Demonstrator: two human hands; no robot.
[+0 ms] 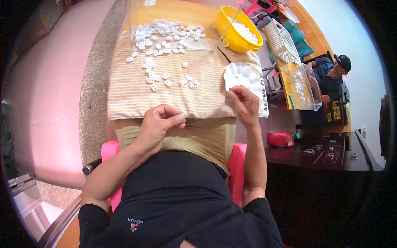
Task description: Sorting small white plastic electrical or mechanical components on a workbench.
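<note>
My left hand point(159, 122) is closed in a pinch just above the near edge of a striped towel point(132, 93). A tiny pale bit shows at its fingertips, too small to name. My right hand point(247, 106) is raised at the near side of a white wavy-rimmed dish point(255, 76). Its thumb and fingers are pressed together, and whatever they may hold is hidden. Small white oval pieces with two holes point(150, 63) lie scattered on the towel beyond my left hand. Farther back they form a heap point(165, 31). Small pale bits lie in the dish.
A yellow basket point(225, 21) of white pieces stands at the far right, a thin black stick point(223, 54) near it. Clear plastic point(136, 25) rises at the back left. Rightward, a person point(328, 76) sits by another table with a white perforated basket point(282, 41) and clear bin point(316, 101).
</note>
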